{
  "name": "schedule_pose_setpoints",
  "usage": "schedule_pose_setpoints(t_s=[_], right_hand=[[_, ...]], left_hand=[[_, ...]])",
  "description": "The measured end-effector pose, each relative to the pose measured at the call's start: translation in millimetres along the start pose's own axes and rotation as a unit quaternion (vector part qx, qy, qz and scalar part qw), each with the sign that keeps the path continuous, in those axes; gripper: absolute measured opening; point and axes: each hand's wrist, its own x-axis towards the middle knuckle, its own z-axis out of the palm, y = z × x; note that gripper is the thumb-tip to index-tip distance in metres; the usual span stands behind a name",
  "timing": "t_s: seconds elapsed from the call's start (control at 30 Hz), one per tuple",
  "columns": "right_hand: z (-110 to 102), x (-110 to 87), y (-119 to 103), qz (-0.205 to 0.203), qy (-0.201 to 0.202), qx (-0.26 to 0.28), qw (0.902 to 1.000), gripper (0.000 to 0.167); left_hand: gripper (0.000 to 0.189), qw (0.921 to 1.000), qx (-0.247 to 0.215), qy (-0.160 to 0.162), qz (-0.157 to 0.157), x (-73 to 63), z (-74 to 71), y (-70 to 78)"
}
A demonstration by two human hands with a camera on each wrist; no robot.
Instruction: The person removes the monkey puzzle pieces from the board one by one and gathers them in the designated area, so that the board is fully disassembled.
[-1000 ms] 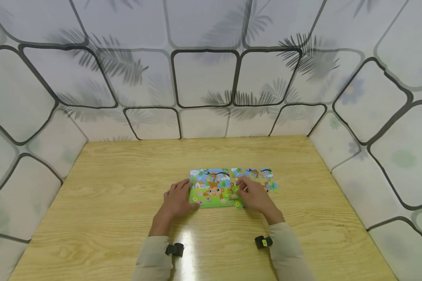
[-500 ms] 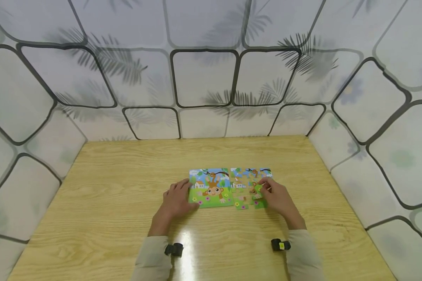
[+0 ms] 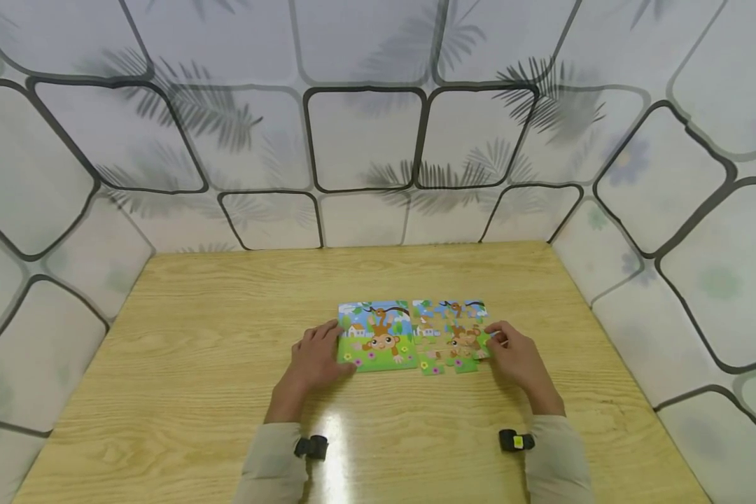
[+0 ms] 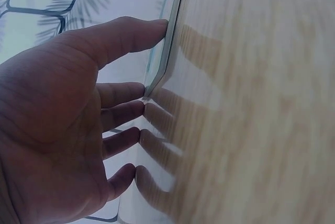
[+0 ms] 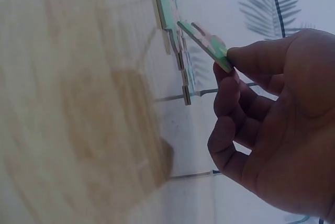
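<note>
A square picture board (image 3: 378,315) with a monkey hanging from a branch lies flat near the middle of the table. My left hand (image 3: 315,357) rests at its left edge; in the left wrist view the thumb touches the board (image 4: 170,46) and the fingers reach down to the table. Right of the board lies a partly filled jigsaw puzzle (image 3: 425,327) of the same scene. My right hand (image 3: 521,360) pinches a green jigsaw piece (image 5: 209,46) between thumb and fingers. The piece is tilted at the puzzle's right side, with its far end low by the other pieces.
Two loose-looking green flower pieces (image 3: 432,367) sit along the puzzle's near edge, with gaps between several pieces. The wooden table (image 3: 227,301) is bounded by patterned fabric walls (image 3: 365,140) at the back and both sides.
My right hand has carried the jigsaw piece rightward from beside the board to the puzzle's right side, uncovering the puzzle's middle. The left hand has stayed at the board's left edge.
</note>
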Motion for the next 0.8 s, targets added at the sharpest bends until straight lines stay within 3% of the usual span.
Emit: schedule_pose_setpoints(t_s=[0.33, 0.8], right_hand=[[3.3, -1.4, 9.8, 0.038, -0.022, -0.015, 0.9989, 0.026], [3.0, -7.1, 10.1, 0.028, -0.055, -0.040, 0.9973, 0.024]], left_hand=[[0.077, 1.0000, 0.001, -0.005, -0.004, 0.9, 0.6, -0.5], [0.077, 0.9999, -0.009, -0.008, -0.007, 1.0, 0.2, 0.1]])
